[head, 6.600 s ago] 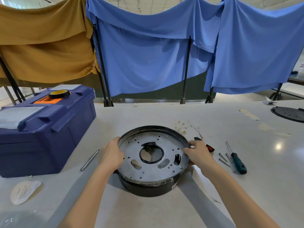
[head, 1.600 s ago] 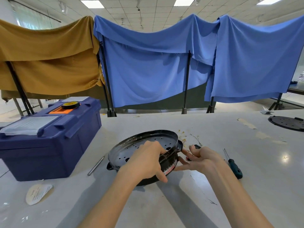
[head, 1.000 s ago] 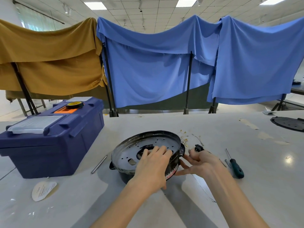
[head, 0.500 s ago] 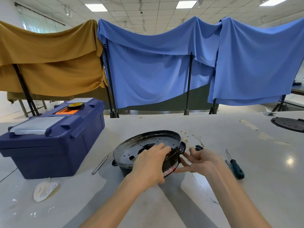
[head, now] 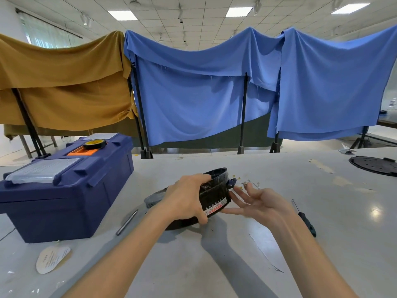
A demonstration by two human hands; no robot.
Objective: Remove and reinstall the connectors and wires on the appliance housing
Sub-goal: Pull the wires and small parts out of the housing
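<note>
Far left of the housing (head: 214, 195) we see a blue toolbox (head: 64, 190) on the counter (head: 343, 254), with a tape roll (head: 94, 144) on its lid. Left of the housing and nearer to us lies a paper label (head: 52, 259), and just left of the housing lies a thin metal rod (head: 126, 222). The housing, black and round, stands mid-counter. It is tilted, with its right rim raised and its lower edge on the counter, and a red-and-white sticker (head: 216, 208) faces us. Our left hand (head: 184, 201) grips it, fingers (head: 199, 179) curled over the raised rim and thumb pressed just under the sticker. Just right of the housing our right hand (head: 262, 205) is palm-up, fingers (head: 242, 195) straight and spread wide, holding nothing. Its lowest fingertip reaches the sticker's edge, but we cannot tell whether it touches. Beyond that hand, right of the housing, small yellow-tipped wires (head: 249, 182) lie loose. Further right of the housing lies a screwdriver (head: 308, 224), and far right a black perforated disc (head: 373, 165)
</note>
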